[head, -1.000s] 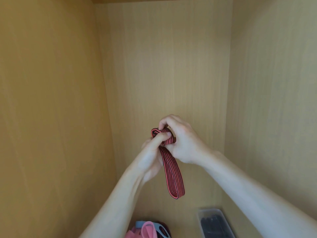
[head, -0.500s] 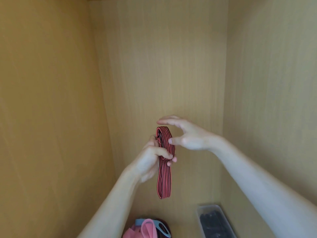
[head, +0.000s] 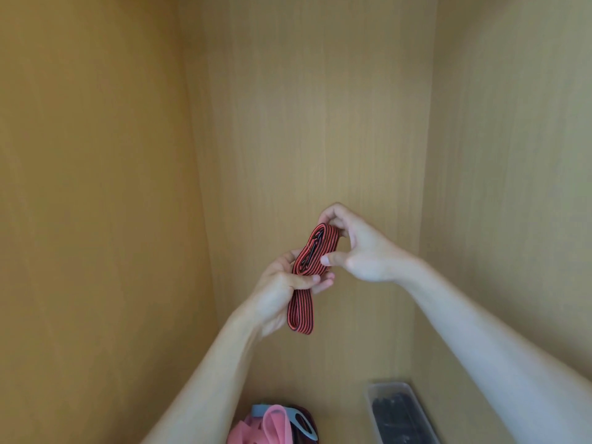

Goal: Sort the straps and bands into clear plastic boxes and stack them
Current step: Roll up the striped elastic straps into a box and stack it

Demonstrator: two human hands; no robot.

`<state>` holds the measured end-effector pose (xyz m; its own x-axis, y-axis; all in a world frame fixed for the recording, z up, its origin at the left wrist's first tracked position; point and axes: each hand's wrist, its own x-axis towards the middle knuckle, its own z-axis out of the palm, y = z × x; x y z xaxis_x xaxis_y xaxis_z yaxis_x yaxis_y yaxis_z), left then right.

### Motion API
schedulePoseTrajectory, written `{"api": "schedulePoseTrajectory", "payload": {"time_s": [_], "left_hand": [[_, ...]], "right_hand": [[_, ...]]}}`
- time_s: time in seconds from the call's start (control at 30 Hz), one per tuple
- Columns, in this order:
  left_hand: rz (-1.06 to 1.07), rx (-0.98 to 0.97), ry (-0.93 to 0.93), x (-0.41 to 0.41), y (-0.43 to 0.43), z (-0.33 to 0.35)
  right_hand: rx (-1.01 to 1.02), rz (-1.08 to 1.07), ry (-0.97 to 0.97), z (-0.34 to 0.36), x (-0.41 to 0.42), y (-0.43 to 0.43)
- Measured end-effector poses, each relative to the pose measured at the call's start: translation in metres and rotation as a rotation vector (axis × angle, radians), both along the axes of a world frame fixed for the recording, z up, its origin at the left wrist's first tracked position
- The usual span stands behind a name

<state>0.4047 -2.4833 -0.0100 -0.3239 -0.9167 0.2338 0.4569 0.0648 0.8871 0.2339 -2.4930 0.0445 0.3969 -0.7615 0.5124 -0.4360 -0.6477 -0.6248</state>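
- Our left hand [head: 282, 290] grips the folded red strap [head: 307, 277] mid-length.
- Our right hand [head: 362, 248] pinches its top fold.
- Below: a clear box [head: 400, 411], pink bands [head: 266, 424].

Shelf [head: 339, 408] with box [head: 389, 388], bands [head: 272, 424] (mostly pink)

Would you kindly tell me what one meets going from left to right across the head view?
Left hand → red-and-black strap → right hand → clear plastic box. The pink and blue bands, below the left hand, are left out.
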Motion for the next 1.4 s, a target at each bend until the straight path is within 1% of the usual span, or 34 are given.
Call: {"api": "schedulePoseTrajectory", "payload": {"time_s": [0.2, 0.37, 0.5, 0.63, 0.73, 0.9, 1.0, 1.13, 1.23, 1.3, 1.4], "left_hand": [[0.07, -0.007, -0.013, -0.006, -0.003, -0.004], [0.053, 0.053, 0.014, -0.009, -0.003, -0.002], [-0.058, 0.11, 0.131, -0.002, 0.0, 0.003], [-0.164, 0.081, 0.217, 0.005, 0.001, 0.005], [-0.19, 0.067, 0.261, 0.005, -0.001, 0.006], [-0.219, 0.043, 0.314, 0.006, -0.001, 0.005], [-0.168, 0.053, 0.316, 0.007, 0.0, 0.005], [-0.004, 0.084, 0.324, 0.007, -0.002, 0.005], [0.063, 0.128, 0.344, 0.008, -0.004, 0.003], [0.097, 0.143, 0.313, 0.008, -0.004, 0.002], [0.16, 0.11, 0.195, 0.006, -0.003, 0.0]], "right_hand": [[-0.128, -0.083, -0.035, -0.005, 0.003, -0.005], [-0.23, -0.125, -0.048, -0.009, 0.009, -0.005], [-0.257, -0.126, -0.038, -0.014, 0.015, -0.002], [-0.311, -0.09, -0.024, -0.017, 0.022, 0.002], [-0.343, -0.079, -0.009, -0.016, 0.024, 0.004], [-0.309, -0.054, -0.011, -0.017, 0.026, 0.004], [-0.294, -0.048, 0.026, -0.017, 0.026, 0.006], [-0.282, 0.032, 0.103, -0.014, 0.029, 0.014], [-0.256, 0.048, 0.152, -0.01, 0.03, 0.016], [-0.275, 0.018, 0.199, -0.009, 0.03, 0.015], [-0.198, 0.015, 0.166, -0.012, 0.032, 0.015]]}}
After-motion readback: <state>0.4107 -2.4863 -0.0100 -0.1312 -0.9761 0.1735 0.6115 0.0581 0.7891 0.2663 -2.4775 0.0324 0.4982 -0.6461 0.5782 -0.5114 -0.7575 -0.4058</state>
